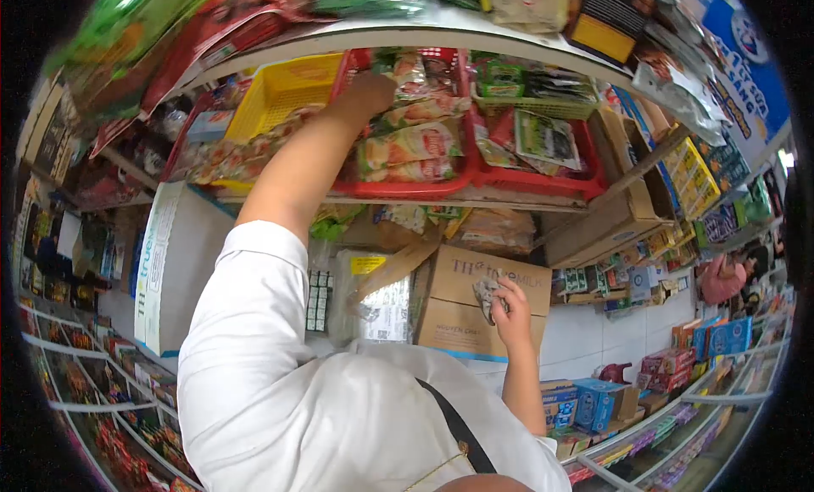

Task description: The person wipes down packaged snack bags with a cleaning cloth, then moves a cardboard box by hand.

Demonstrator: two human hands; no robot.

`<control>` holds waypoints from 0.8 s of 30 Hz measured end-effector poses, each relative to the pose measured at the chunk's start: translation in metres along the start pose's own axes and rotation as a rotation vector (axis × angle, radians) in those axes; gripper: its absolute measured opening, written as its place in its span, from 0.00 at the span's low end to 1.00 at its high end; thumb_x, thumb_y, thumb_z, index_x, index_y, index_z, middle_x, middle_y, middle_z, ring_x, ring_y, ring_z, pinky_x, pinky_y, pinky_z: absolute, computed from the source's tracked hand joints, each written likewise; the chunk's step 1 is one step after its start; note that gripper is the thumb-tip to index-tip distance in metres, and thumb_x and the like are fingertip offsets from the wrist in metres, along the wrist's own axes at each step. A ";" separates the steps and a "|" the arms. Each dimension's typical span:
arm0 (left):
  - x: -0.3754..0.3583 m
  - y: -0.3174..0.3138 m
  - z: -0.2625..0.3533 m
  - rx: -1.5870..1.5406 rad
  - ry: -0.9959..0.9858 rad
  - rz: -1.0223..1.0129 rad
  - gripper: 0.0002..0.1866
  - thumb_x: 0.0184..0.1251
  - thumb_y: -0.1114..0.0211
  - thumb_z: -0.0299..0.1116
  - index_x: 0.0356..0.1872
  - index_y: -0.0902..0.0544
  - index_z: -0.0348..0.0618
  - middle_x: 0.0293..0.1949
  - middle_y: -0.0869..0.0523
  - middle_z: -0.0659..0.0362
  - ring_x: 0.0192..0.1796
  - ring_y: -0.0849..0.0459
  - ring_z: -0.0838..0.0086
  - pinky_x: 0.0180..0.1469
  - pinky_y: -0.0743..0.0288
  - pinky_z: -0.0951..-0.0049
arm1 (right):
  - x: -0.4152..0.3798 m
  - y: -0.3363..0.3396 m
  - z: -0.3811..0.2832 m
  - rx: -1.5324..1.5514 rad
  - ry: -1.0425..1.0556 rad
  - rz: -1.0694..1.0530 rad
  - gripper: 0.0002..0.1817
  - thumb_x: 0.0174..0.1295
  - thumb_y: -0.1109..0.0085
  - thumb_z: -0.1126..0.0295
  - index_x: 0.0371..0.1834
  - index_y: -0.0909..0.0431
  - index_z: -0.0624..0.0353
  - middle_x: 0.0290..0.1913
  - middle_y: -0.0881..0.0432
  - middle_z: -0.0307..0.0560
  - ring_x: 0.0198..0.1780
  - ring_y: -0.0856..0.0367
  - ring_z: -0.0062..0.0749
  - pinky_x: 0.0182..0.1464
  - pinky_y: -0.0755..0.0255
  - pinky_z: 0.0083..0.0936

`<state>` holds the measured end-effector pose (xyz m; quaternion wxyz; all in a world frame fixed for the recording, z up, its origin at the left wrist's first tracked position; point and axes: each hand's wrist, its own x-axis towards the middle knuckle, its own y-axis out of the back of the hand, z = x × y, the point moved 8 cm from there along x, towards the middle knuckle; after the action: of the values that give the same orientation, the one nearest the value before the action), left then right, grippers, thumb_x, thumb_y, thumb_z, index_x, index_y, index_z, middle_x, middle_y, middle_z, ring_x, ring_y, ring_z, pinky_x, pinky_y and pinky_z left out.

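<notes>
My left hand (370,94) reaches into the back of a red plastic basket (409,189) on the shelf, beside small packets (410,73). Its fingers are turned away and hidden, so I cannot see whether they hold anything. Packets with yellow and red print (413,146) lie toward the front of that basket. Lower down, my right hand (511,310) has its fingers closed on a crumpled grey-and-white cloth (488,299). Behind this hand is a brown TH true MILK carton (462,322), standing below the shelf.
A yellow basket (284,89) sits left of the red one, and a second red basket (543,185) with packets on its right. Goods hang over the upper shelf edge (407,41). Another milk carton (161,267) stands at left. A person (723,277) is far right.
</notes>
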<state>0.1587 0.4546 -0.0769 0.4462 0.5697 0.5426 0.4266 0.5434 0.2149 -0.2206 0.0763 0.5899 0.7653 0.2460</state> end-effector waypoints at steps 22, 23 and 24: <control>0.030 -0.007 0.004 -0.163 0.020 0.136 0.17 0.59 0.46 0.46 0.42 0.19 0.49 0.42 0.18 0.51 0.48 0.20 0.62 0.50 0.29 0.56 | -0.035 0.025 0.014 -0.018 -0.079 0.144 0.08 0.49 0.45 0.76 0.34 0.23 0.63 0.51 0.25 0.53 0.55 0.29 0.49 0.56 0.36 0.32; 0.023 0.012 0.001 -0.284 0.018 0.190 0.17 0.61 0.49 0.43 0.45 0.20 0.48 0.43 0.19 0.50 0.48 0.21 0.60 0.52 0.30 0.59 | -0.040 0.027 0.017 -0.009 -0.103 0.150 0.08 0.49 0.45 0.76 0.33 0.23 0.63 0.51 0.25 0.53 0.55 0.29 0.49 0.56 0.36 0.32; 0.015 0.026 -0.003 -0.406 0.020 0.244 0.17 0.64 0.51 0.40 0.49 0.22 0.47 0.44 0.19 0.48 0.49 0.22 0.59 0.54 0.31 0.61 | -0.045 0.028 0.020 0.000 -0.124 0.154 0.07 0.49 0.45 0.76 0.33 0.23 0.63 0.50 0.25 0.53 0.56 0.29 0.49 0.56 0.36 0.32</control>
<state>0.1625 0.4697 -0.0514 0.4913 0.5255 0.3773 0.5832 0.5886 0.1837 -0.2325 0.1045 0.6609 0.7117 0.2140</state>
